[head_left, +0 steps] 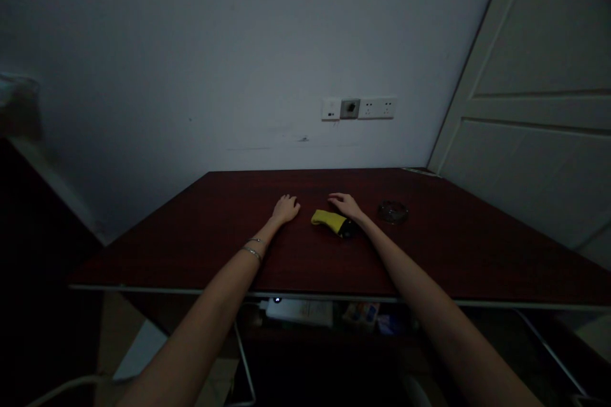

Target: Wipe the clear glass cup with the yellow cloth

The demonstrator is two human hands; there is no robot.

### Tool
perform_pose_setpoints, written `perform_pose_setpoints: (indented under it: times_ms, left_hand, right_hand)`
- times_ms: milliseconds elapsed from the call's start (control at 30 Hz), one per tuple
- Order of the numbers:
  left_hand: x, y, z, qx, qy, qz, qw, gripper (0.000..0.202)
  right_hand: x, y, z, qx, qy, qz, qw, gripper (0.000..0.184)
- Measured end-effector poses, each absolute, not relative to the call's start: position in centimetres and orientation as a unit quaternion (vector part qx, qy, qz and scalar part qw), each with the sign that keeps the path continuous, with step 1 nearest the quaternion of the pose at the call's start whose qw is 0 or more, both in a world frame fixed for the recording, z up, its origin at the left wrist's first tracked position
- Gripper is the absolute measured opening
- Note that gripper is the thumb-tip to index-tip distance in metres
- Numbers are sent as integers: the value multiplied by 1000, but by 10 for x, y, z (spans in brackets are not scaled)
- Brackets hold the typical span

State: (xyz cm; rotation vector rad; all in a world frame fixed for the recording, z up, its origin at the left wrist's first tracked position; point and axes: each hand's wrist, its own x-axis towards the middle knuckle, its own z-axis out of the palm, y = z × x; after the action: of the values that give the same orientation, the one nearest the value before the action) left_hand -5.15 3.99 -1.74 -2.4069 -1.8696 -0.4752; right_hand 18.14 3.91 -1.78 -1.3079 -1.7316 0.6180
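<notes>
Dim light falls on a pale wall point(191, 44) with a row of sockets point(358, 109), and a white panelled door point(534, 152) stands at the right. Against the wall sits the far edge of a dark red-brown desk point(181, 235), seen from above its near edge. Two bare arms reach across it from that near edge.

Near the middle of the desk, well in from its left and right edges, lies a yellow item point(329, 220) with a black end, long and slightly curved. Its yellow end points left and the black end points right, beside the right wrist; whether they touch is unclear.

The left hand point(285, 208) lies palm down, left of the yellow item and apart from it, its fingers loosely spread and holding nothing. Thin bracelets point(252, 253) circle that forearm near the wrist. The right hand point(346, 205) is just beyond the item, towards the far edge, its fingers relaxed, slightly bent and free of any grip.

Right of this hand, towards the desk's right edge, sits a dark see-through ashtray point(393, 212). Below the near edge, a white box point(300, 311) shows among shadowed things.
</notes>
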Motion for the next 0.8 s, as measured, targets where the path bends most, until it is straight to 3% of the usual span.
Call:
perform_pose_setpoints:
  times_ms: [200,367,567,700,800]
  left_hand:
    - [-53,39,-17,-783,-600,-163,24,42]
    - [-51,42,-15,-779,-603,-173,11,43]
    - [-6,51,12,-786,-571,-227,-66,63]
    - [46,44,34,-841,-463,-239,-148,73]
    - [84,32,42,-866,-421,-196,-185,87]
  right_hand:
    - [184,35,-3,-520,-685,277,428,29]
    - [195,7,40,-436,-717,282,466,37]
    - [253,-36,95,-407,-720,174,535,47]
    - [303,-50,101,-467,-708,121,515,65]
    - [333,-56,89,-497,-718,151,463,83]
